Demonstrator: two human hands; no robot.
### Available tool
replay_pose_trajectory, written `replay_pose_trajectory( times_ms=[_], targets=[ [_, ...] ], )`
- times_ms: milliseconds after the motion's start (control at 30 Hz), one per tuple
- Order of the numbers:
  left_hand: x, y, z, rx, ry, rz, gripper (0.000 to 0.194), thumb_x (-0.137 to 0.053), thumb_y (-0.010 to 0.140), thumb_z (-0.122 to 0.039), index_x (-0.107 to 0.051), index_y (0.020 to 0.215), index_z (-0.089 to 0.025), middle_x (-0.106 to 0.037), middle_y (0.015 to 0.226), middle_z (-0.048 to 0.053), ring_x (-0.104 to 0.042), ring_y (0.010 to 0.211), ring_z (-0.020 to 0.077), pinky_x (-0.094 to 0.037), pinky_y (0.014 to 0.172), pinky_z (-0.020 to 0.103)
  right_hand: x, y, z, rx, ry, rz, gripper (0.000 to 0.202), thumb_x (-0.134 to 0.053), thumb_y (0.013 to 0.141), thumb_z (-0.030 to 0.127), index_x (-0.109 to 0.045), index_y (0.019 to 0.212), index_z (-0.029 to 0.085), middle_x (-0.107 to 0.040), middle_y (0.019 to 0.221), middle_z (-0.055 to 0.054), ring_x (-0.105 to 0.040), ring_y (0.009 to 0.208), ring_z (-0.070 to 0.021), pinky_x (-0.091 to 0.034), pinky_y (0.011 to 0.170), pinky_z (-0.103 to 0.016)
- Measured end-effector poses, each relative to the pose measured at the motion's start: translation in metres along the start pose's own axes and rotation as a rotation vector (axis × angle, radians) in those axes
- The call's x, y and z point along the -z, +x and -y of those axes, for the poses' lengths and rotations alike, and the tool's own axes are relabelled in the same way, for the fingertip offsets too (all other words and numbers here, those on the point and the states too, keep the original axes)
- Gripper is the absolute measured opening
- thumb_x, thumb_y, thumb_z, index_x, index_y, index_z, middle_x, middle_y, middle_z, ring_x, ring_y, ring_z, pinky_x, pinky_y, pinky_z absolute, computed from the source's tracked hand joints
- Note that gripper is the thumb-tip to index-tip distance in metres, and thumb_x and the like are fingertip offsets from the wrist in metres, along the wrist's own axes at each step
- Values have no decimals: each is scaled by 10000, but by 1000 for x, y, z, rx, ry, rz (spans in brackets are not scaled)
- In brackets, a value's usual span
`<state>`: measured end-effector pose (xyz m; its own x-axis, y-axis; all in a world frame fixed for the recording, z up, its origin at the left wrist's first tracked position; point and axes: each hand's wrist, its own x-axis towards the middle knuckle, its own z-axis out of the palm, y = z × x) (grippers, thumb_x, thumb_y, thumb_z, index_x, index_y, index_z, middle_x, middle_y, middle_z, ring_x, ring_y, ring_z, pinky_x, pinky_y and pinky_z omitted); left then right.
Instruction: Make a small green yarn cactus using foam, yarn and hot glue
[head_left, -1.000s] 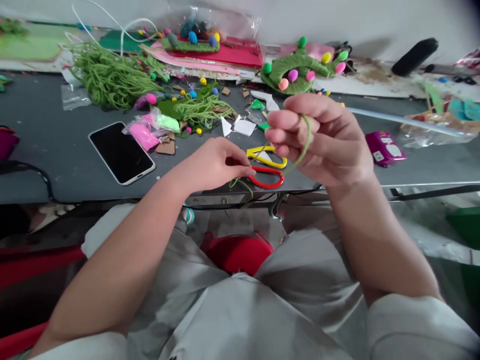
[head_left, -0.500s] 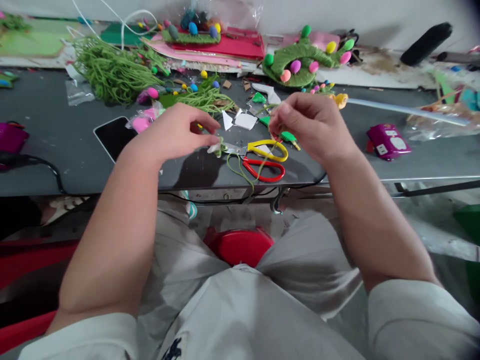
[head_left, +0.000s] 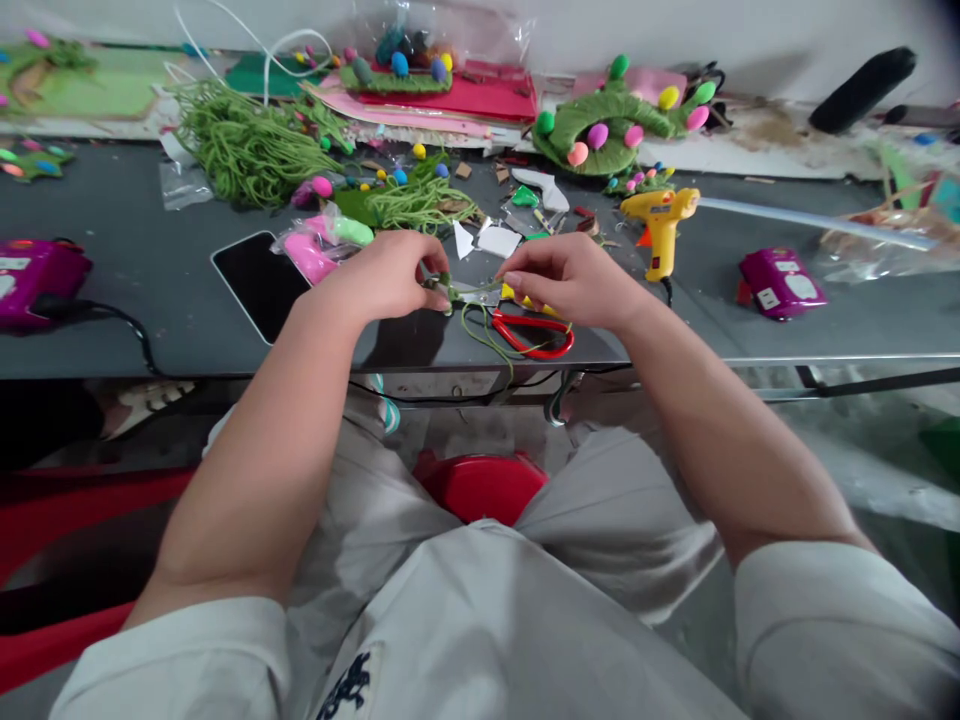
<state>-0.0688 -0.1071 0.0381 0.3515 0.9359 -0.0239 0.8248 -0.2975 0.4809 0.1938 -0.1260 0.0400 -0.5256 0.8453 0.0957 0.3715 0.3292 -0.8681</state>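
So there's one pair of scissors (head_left: 536,352), one red handle and one yellow, and both of the person's hands are working right above it. Left hand (head_left: 397,275) has its fingers closed narrow around one small green piece (head_left: 450,290), just over the blades; mostly covered, so can't tell what shape it is. Right hand (head_left: 574,280) has a tight fingertip pinch on a green yarn strand (head_left: 489,288) running between the two hands, and it's blocking a good part of the yellow handle. Loose yarn loops also lie across the scissors. Left of the scissors there's one phone (head_left: 251,285), partly hidden by the left arm, plus a pink packet (head_left: 309,258). Two purple boxes: one far left of the scissors (head_left: 45,283), one well to the right (head_left: 784,283). One yellow glue gun (head_left: 661,235) sits right of the scissors, a bit beyond. Behind the scissors are three bigger white scraps (head_left: 499,240), a small yarn bundle (head_left: 420,207), one big yarn heap (head_left: 247,145) off to the left, and one green wrapped ornament (head_left: 559,148) with eight coloured balls, back and to the right.
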Motion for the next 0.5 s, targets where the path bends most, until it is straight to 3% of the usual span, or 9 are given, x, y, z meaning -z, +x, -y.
replay_pose_trajectory(
  times_ms=[67, 200, 367, 500],
  targets=[
    [-1, 0, 1, -6, -8, -9, 376, -909, 611, -366, -759, 924, -220, -713, 847, 72, -641, 721, 239, -435, 650, 345, 0, 1, -6, 22, -133, 10, 53, -705, 883, 239, -743, 910, 214, -598, 656, 19, -483, 615, -135, -372, 629, -318],
    [0, -1, -1, -29, -37, 31, 386, -895, 630, -373, -759, 959, -224, -710, 811, 56, -631, 704, 225, -426, 655, 339, 1, 2, -15, 0, -319, 2, 120, -680, 805, 106, -729, 855, 203, -659, 728, -16, -532, 664, -162, -396, 686, -348],
    [0, -4, -9, -23, -96, 10, 266, -826, 727, -363, -786, 955, -231, -732, 807, 56, -628, 689, 220, -433, 665, 352, 0, 2, -16, 19, -337, -30, 233, -677, 757, 75, -747, 933, 211, -712, 876, -42, -538, 707, -170, -414, 732, -358],
    [-6, -3, -12, -59, -251, -10, 180, -822, 754, -305, -754, 900, -225, -736, 761, 51, -655, 686, 213, -461, 672, 345, -3, 1, -14, 60, -373, 41, 307, -697, 787, 133, -767, 1076, 211, -711, 908, -36, -547, 715, -159, -413, 720, -338]
  ],
)
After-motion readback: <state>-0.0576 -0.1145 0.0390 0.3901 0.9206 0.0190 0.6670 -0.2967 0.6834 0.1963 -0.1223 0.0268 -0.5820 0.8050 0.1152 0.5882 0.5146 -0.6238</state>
